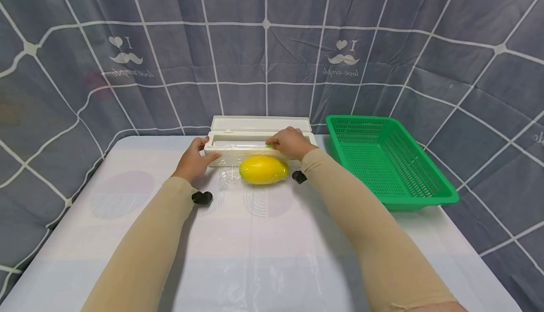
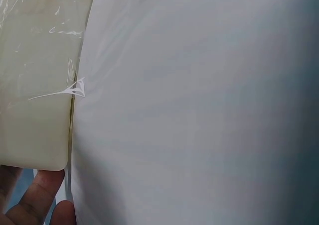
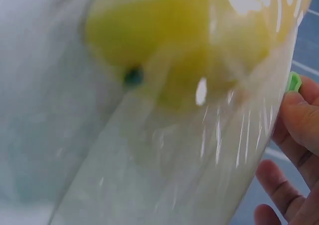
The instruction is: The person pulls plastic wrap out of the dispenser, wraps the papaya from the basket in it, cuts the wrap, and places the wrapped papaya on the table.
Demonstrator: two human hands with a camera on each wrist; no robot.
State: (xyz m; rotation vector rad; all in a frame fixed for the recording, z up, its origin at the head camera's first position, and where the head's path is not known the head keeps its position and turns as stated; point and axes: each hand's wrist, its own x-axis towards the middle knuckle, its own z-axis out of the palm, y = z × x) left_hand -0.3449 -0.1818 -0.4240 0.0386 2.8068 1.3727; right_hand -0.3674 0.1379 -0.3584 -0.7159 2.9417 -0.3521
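A white cling film dispenser [image 1: 225, 158] lies at the far side of the table with its lid [image 1: 261, 123] tipped back. My left hand [image 1: 191, 162] grips its left end, thumb at the front; in the left wrist view, fingertips [image 2: 44, 185] are against that end. Between thumb and finger, my right hand [image 1: 294, 143] pinches a small green slide cutter [image 3: 294, 82] at the dispenser's top edge, right of its middle. Clear cling film [image 3: 149, 175] hangs over the front and covers a smooth yellow oval fruit [image 1: 263, 170], which lies just before the dispenser.
A green plastic basket [image 1: 395, 200] stands to the right, beside my right forearm. Behind the table [image 1: 250, 246] hangs a grey curtain [image 1: 238, 57] with white lines. Black wrist cameras [image 1: 202, 198] sit under both sleeves, near the fruit.
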